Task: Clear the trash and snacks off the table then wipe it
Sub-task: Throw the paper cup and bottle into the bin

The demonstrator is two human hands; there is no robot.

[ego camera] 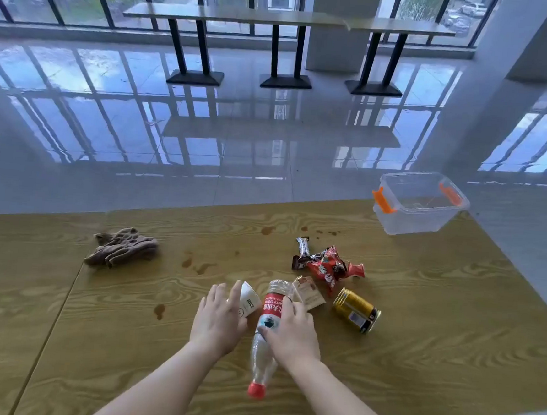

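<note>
A clear plastic bottle (269, 321) with a red label and red cap lies on the wooden table (419, 333), cap toward me. My right hand (291, 333) rests over its middle, fingers curling around it. My left hand (219, 317) lies on a white paper cup (249, 298) on its side, fingers spread. Beyond them lie a small carton (309, 293), a gold can (355, 309), red snack wrappers (328, 267) and a dark candy bar wrapper (303, 249). A brown cloth (121, 247) is crumpled at the left. Brown spill stains (192, 263) dot the tabletop.
A clear plastic bin (419, 202) with orange latches stands at the table's far right corner. Behind the table is a glossy tiled floor, a long bench-table (280, 19) on black legs, a pillar and large windows.
</note>
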